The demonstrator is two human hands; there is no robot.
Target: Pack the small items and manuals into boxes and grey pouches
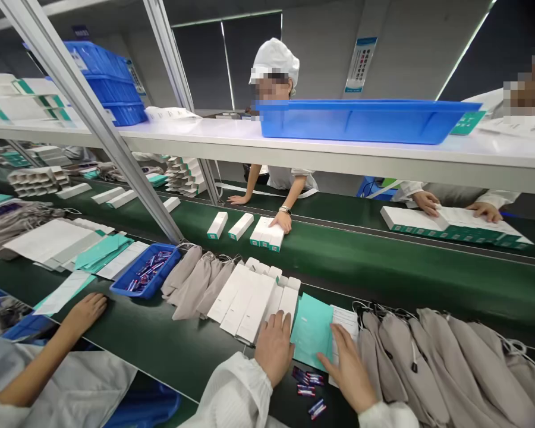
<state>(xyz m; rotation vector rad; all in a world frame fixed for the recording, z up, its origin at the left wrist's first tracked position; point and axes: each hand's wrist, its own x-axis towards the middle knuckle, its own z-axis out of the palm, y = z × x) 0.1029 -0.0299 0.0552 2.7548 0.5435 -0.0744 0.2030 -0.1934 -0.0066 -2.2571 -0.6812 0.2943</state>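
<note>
Nearest, at the belt's near edge, small blue-and-red packets (307, 385) lie just below the person's right hand (346, 377). It rests open, fingertips at a white leaflet (344, 324) beside a teal card (311, 333). The left hand (274, 349) lies open and unclenched against the ends of white cartons (249, 303). Grey drawstring pouches (450, 362) crowd the right; a strip of green belt (160, 339) stretches left toward a co-worker's hand (84, 315). Farther off, a second belt (361, 264) carries more boxes (218, 226).

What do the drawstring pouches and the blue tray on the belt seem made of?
The drawstring pouches look like matte fabric, probably, from their limp folds and cords. The blue tray looks like moulded plastic, with smooth, slightly glossy, rigid walls.
</note>
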